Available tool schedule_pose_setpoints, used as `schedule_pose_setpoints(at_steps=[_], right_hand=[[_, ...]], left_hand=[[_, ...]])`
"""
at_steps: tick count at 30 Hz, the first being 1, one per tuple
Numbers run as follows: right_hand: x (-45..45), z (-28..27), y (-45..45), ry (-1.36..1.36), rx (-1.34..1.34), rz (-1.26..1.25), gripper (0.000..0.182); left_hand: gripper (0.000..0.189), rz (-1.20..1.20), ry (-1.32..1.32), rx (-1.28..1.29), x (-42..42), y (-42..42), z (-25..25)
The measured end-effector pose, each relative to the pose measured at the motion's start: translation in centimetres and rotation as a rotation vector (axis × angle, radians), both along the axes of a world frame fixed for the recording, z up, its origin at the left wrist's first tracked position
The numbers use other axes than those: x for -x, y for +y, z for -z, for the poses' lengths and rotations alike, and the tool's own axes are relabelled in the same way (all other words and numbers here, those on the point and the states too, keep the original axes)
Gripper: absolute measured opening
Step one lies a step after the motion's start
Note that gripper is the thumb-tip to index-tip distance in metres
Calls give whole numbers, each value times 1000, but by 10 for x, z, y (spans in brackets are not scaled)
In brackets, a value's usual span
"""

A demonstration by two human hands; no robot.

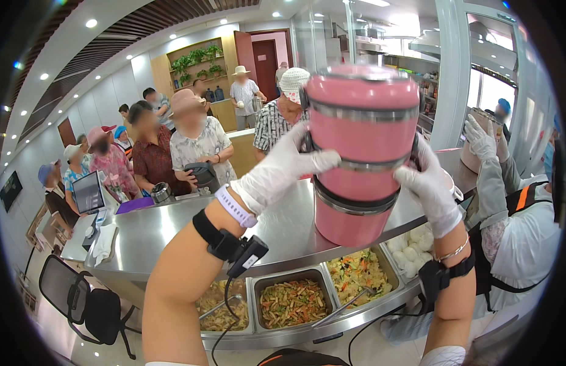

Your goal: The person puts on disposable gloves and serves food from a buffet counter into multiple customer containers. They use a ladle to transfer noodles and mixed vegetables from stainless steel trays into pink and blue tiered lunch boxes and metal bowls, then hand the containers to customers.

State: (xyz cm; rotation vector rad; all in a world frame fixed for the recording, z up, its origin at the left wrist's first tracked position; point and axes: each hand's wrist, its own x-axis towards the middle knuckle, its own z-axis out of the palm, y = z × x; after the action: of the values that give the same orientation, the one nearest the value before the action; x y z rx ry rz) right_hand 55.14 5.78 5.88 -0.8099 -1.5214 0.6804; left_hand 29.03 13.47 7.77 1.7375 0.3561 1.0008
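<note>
A pink, tiered lunch box with steel bands and dark rims stands upright before me over the steel counter. Its upper part is blurred and leans a little against the bottom tier; I cannot tell whether the tiers are locked together. My left hand, in a white glove, grips its left side with the thumb across the front. On the other side my right hand, gloved too, holds it near a dark side clasp. The other fingers of both hands are partly hidden behind it.
Below the counter are trays of sliced vegetables, mixed egg-like food and white buns. Serving utensils rest in some. Several people stand across the counter, one with a dark container. A gloved co-worker works at right.
</note>
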Motion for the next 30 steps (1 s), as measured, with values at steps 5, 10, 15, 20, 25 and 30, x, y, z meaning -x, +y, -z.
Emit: schedule_pose_setpoints(at_steps=[5, 10, 15, 20, 25, 30], right_hand=[[63, -59, -16, -42, -197, 17, 72], [170, -44, -57, -352, -396, 82, 86], [219, 27, -25, -423, -5, -166, 100], [206, 36, -24, -1021, -419, 331, 91], [133, 27, -20, -1374, -421, 913, 61], [53, 25, 5, -1259, -373, 951, 55]], left_hand=[[69, 9, -50, -228, 55, -10, -40], [68, -319, 190, -387, 158, -45, -29], [76, -410, 445, -111, 241, -83, 25], [87, -464, 288, 217, 264, -98, 47], [79, -469, 420, 154, 249, -97, 46], [78, -354, 475, 71, 201, -66, 48]])
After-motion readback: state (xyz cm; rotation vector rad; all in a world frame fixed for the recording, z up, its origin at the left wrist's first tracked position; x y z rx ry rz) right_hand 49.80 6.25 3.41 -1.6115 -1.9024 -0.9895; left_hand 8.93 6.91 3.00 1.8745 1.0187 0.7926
